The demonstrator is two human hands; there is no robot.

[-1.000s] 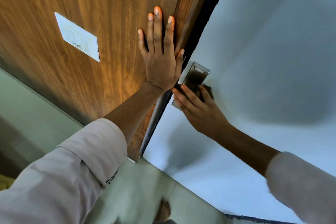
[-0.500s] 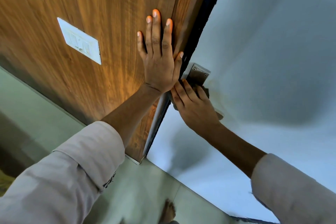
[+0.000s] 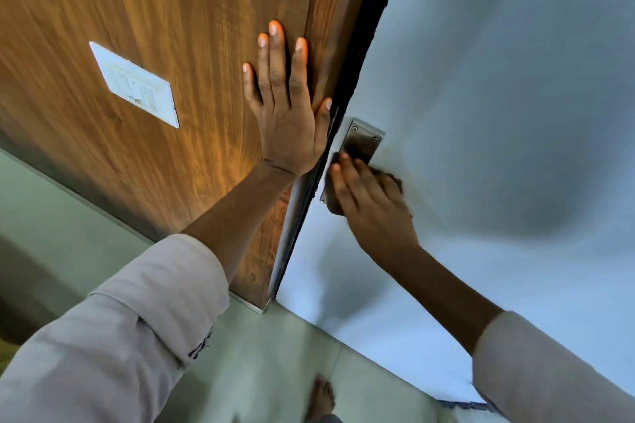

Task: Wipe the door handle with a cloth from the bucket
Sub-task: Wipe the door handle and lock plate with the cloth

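cloth [image 3: 391, 178] under the right hand [image 3: 374, 206] is sliding lower on the door handle [image 3: 360, 144] than before, fingers pressing it; left hand [image 3: 285, 120] is lying flat, released; wiping is progressing.

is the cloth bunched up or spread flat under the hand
Bunched up. The dark cloth shows only as a small wad poking out beside the right hand, pressed on the handle plate.

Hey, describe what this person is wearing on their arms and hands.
Both arms wear long, loose sleeves in a pale beige-grey fabric, pushed up so the forearms are bare. The left sleeve has a wide cuff with dark stitching or a button area along its edge. The right sleeve looks alike. The left hand and right hand are bare: no gloves, rings or watch visible.
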